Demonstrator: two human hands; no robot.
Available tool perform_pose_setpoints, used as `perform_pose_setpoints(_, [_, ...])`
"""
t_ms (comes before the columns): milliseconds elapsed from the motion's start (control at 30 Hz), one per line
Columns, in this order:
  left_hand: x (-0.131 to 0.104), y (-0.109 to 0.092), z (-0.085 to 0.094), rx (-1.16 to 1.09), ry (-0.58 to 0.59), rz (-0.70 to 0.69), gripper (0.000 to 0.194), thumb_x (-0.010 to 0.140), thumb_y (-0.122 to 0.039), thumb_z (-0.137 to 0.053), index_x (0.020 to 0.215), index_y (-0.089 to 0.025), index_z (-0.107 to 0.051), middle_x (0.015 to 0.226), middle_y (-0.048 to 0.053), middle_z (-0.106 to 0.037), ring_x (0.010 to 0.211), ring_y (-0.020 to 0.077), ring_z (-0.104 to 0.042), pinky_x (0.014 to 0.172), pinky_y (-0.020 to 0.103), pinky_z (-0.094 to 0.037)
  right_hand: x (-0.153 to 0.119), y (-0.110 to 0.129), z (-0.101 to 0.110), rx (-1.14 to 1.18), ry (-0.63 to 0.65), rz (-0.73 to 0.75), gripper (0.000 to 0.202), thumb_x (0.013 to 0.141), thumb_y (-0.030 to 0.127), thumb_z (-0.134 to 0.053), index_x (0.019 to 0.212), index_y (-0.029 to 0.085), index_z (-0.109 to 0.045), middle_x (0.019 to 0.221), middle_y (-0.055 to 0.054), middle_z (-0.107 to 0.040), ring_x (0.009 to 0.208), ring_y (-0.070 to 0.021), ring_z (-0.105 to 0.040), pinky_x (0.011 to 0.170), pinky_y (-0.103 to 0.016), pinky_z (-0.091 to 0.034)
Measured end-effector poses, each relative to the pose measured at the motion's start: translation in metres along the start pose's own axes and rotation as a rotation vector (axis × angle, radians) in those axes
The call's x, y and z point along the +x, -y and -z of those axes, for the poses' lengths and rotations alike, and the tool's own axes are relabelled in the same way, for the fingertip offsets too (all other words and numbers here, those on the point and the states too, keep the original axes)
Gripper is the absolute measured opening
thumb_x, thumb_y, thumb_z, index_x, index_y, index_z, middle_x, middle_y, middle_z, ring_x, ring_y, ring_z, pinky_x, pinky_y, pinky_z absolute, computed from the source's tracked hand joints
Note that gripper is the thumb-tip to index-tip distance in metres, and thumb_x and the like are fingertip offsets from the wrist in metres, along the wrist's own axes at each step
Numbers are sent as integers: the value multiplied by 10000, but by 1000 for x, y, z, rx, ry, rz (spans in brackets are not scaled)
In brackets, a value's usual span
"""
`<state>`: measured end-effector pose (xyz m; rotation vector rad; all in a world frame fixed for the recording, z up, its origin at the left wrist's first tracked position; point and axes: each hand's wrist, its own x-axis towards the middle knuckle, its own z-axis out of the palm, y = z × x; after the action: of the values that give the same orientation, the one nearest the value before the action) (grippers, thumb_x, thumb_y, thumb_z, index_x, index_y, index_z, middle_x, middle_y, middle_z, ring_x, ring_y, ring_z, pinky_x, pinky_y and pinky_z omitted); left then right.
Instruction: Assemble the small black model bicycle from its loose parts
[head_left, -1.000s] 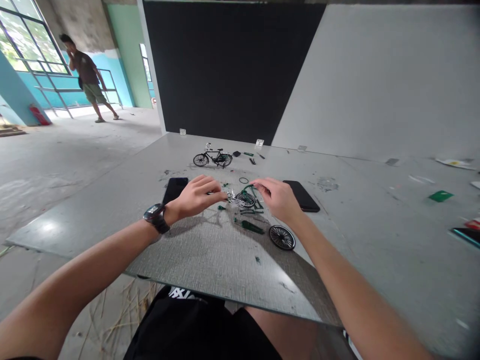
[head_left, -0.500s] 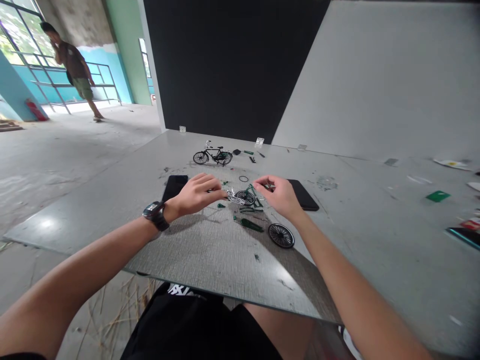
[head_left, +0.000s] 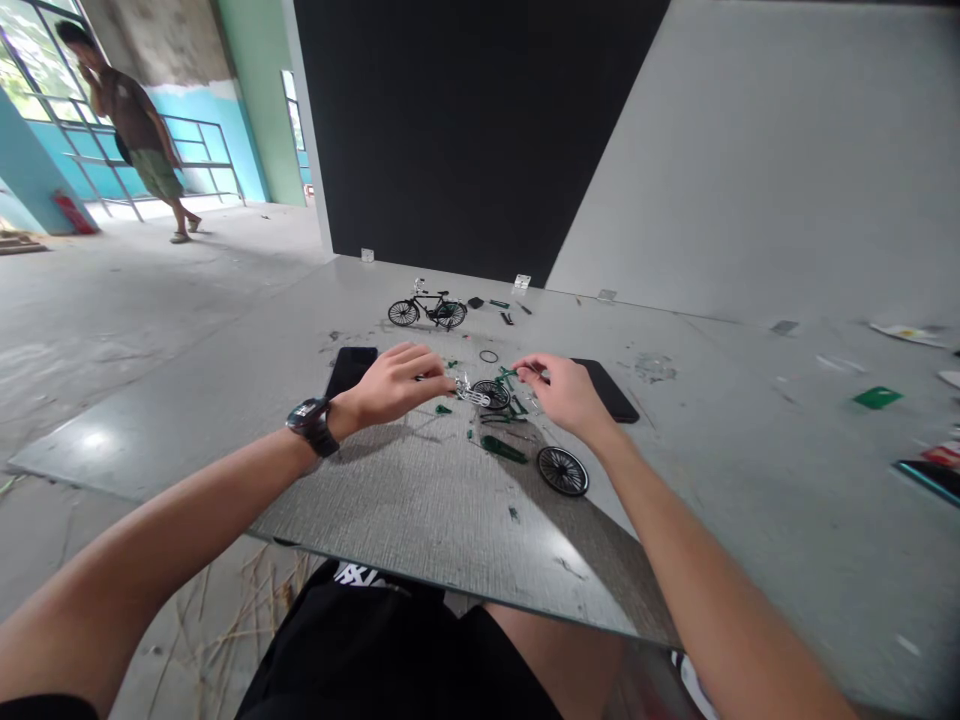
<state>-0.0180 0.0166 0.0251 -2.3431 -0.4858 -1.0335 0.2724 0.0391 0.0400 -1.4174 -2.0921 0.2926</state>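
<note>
My left hand (head_left: 409, 382), with a watch on its wrist, pinches a silver model-bicycle part (head_left: 471, 393) at its fingertips; its exact kind is too small to tell. My right hand (head_left: 561, 388) has thumb and fingertips pressed together at the right end of a thin green bicycle frame (head_left: 505, 377). Between the hands is a small spoked wheel (head_left: 491, 396), close behind the silver part. Beneath them lie several dark green strips (head_left: 502, 418) and a dark green chain-guard-like piece (head_left: 504, 449). A second spoked wheel (head_left: 562, 471) lies nearer to me.
An assembled model bicycle (head_left: 427, 310) stands at the back of the table (head_left: 420, 510). A black phone (head_left: 351, 372) lies left, a dark flat case (head_left: 606, 390) right. Beyond are a thin black ring (head_left: 488, 356) and small loose parts. A person (head_left: 142, 125) walks at the far left.
My right hand has shifted very slightly at the green frame. My left hand stays almost in place. The person in the background has taken a step.
</note>
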Motion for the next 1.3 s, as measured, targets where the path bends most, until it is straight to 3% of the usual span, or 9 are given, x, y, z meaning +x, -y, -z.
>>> perform_pose_setpoints(267, [-1,0,-1,-6,23,17,111,1025,-276,-574,984,-218,-659,845,5,-648,765,149,-534,700,302,-405,-1,-1,3,-150,127,-42,293,935,204,-520,1070,186,-780,925,-102,-796,859,-248,-723,768,-349,-506])
perform_pose_setpoints(367, [-1,0,0,-8,21,13,104,1025,-276,-574,993,-221,-656,849,4,-650,764,148,-537,698,304,-408,-2,-3,3,-180,95,-43,269,933,211,-529,1055,205,-769,928,-102,-795,837,-258,-718,741,-361,-500])
perform_pose_setpoints(567, [-1,2,2,24,17,9,98,1030,-281,-569,999,-227,-645,847,4,-662,769,147,-561,699,308,-416,-5,9,0,53,-15,102,258,974,368,-556,1077,210,-732,942,-83,-791,738,-224,-677,714,-360,-489])
perform_pose_setpoints(767, [-1,5,4,44,-35,37,45,1005,-273,-616,1022,-238,-641,864,4,-671,809,155,-583,726,316,-431,-15,32,-4,204,57,171,333,994,484,-538,1113,226,-711,937,-46,-777,572,-151,-541,581,-314,-406])
perform_pose_setpoints(933, [-2,6,4,37,-58,31,55,999,-272,-622,1046,-247,-637,869,6,-664,815,160,-577,731,315,-439,-17,38,-4,212,79,241,305,1005,451,-537,1123,243,-726,958,-29,-757,593,-135,-536,587,-300,-383])
perform_pose_setpoints(1100, [-1,5,5,20,-64,23,55,993,-249,-629,1047,-250,-640,874,8,-667,827,163,-579,742,318,-447,-17,36,-6,186,78,247,267,993,407,-558,1108,252,-743,804,-9,-709,641,-153,-578,608,-293,-390])
perform_pose_setpoints(1300, [0,4,7,7,-69,29,53,990,-252,-634,1042,-244,-641,870,14,-669,820,164,-582,743,319,-444,-17,35,-9,169,90,239,249,985,394,-568,1089,258,-748,721,13,-669,539,-128,-474,582,-287,-358])
